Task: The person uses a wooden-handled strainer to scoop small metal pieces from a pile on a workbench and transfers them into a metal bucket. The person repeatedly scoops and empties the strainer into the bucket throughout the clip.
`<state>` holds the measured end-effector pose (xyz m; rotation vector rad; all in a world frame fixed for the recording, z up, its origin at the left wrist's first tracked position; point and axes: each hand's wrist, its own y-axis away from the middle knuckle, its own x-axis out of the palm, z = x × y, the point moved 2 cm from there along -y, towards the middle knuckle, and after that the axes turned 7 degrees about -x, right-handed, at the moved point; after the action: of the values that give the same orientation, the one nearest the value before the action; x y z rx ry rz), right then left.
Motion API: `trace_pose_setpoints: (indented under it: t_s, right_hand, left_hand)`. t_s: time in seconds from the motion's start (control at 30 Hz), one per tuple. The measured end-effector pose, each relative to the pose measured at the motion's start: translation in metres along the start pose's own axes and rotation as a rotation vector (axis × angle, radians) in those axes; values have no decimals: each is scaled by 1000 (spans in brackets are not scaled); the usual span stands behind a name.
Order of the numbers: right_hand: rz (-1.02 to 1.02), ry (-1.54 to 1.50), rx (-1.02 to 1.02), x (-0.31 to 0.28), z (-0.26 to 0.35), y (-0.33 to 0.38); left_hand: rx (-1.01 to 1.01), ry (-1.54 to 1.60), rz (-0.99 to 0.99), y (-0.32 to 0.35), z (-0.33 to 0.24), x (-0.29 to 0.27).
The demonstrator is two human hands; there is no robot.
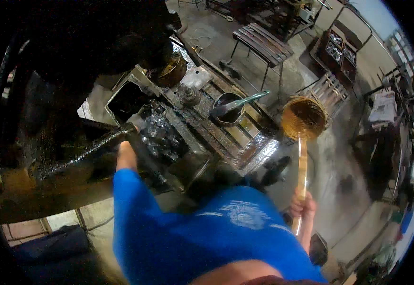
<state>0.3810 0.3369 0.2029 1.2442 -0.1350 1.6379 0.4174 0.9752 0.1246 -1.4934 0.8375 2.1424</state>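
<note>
My right hand is closed around the pale wooden handle of a long-handled wicker scoop. Its round, woven brown bowl is held up away from me, to the right of the bench. My left hand reaches the end of a dark, glistening bar on the machine; skin shows on both sides of the bar, while most of the fingers are hidden. Beside this hand, shiny dark metal pieces lie in a trough. A round pan stands on the slatted bench, with a green-handled brush resting across it.
The large black machine fills the upper left. Beyond the bench stands a slatted stool. Bins of small metal parts are at the far right, near a slatted wooden rack. Cluttered shelving lines the right edge.
</note>
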Motion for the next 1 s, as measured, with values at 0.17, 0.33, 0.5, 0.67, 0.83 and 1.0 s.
trace_pose_setpoints:
  t_s: [0.17,0.33,0.5,0.67,0.83,1.0]
  right_hand:
    - [-88,96,0,16,-16,10]
    - [-99,118,25,24,-11,12]
    - [-107,107,19,17,-7,16]
    - [-63,197,43,1,-6,18]
    - [-90,251,57,6,-2,36]
    - [-38,172,120,-8,-10,40]
  left_hand:
    - [25,-28,-78,-6,-8,12]
    - [27,2,-189,-2,1,19]
    - [-43,13,-272,11,0,21]
    - [-149,67,-187,-8,11,34]
    - [18,-73,-171,21,-4,14]
    - [122,-41,-237,31,-13,-18]
